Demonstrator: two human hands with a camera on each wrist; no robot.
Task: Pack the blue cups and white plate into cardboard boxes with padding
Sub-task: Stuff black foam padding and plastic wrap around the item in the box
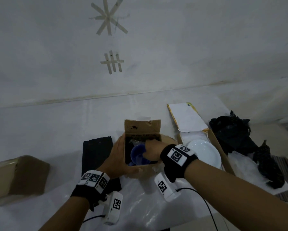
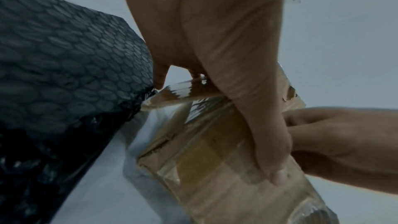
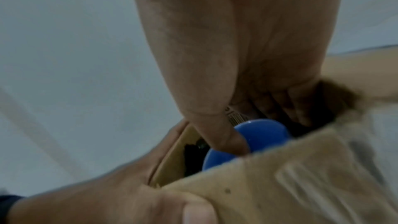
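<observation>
A small open cardboard box [image 1: 142, 135] stands mid-table, lined with dark padding. A blue cup [image 1: 137, 155] sits inside it, and a second blue shape shows just below it. My right hand [image 1: 148, 150] reaches into the box and pinches the cup [image 3: 264, 134], thumb [image 3: 226, 134] in its mouth and fingers behind. My left hand [image 1: 118, 157] grips the box's left near corner; its thumb [image 2: 275, 176] lies on the taped front wall [image 2: 215, 176]. A white plate [image 1: 205, 152] lies in a second open box [image 1: 221, 147] to the right.
A flat sheet of black bubble wrap [image 1: 96, 152] lies left of the small box, under my left wrist. Crumpled black padding [image 1: 235, 135] sits far right. A brown wrapped package [image 1: 18, 175] rests at the left edge. Sensor cables trail near the front edge.
</observation>
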